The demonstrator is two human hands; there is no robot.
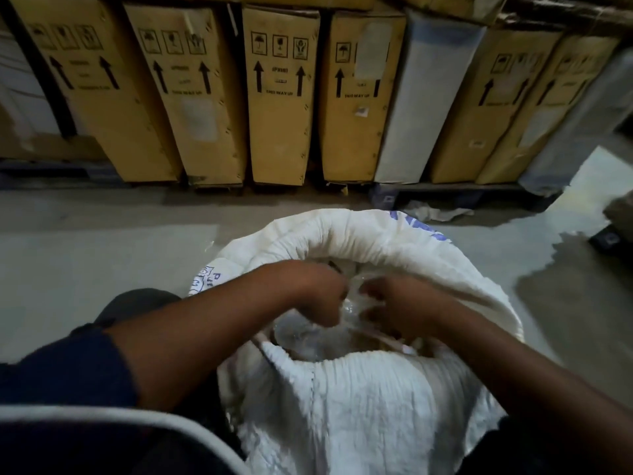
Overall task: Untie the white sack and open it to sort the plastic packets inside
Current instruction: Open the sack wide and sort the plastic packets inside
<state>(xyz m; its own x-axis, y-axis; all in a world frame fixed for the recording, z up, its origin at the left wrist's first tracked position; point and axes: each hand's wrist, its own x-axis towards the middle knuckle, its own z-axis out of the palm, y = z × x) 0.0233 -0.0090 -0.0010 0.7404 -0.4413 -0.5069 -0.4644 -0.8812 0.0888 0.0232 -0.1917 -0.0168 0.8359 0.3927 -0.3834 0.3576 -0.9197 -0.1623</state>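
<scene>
The white sack (363, 234) stands on the floor in front of me, its mouth open and its rim rolled down. Blue print shows on its far side. Inside lies clear plastic (301, 334), a liner or packets, I cannot tell which. My left hand (318, 293) and my right hand (397, 303) are both down in the sack's mouth, close together. Each has its fingers pinched on the clear plastic between them. What lies under the plastic is blurred and mostly hidden by my hands.
A row of tall cardboard boxes (279, 97) with arrow marks leans on dark pallets (445, 195) behind the sack. A white wrapped panel (421, 97) stands among them. Crumpled paper (435, 212) lies near the pallet. Grey concrete floor (102, 262) spreads to the left and right.
</scene>
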